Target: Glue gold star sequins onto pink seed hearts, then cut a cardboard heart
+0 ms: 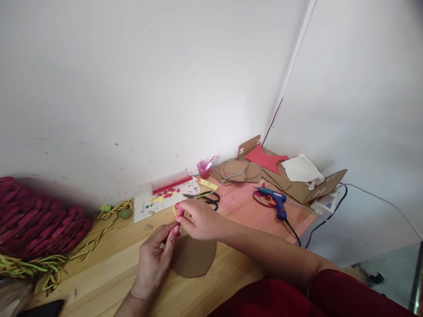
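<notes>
My left hand (153,253) is closed, its thumb and fingertips pinched together over the edge of a round cardboard disc (194,257) lying on the wooden table. Right up against it, my right hand (201,220) pinches a thin yellow-green yarn (174,211), which bends in a small loop at the fingertips. The ends of both hands' fingers meet around the yarn, and most of the pinched part is hidden. Beyond my right hand, the yarn's pale green length trails back towards stacked cardboard discs (234,169). Black-handled scissors (211,200) lie just behind that hand.
A blue glue gun (277,202) with a black cable lies to the right. Behind are a pink-stained cup (204,169), cardboard pieces (277,176) and a white cloth (302,169). Paper with small stars (165,196) lies near the wall. Dark pink braided pieces (39,220) are piled left, beside yarn strands (99,233).
</notes>
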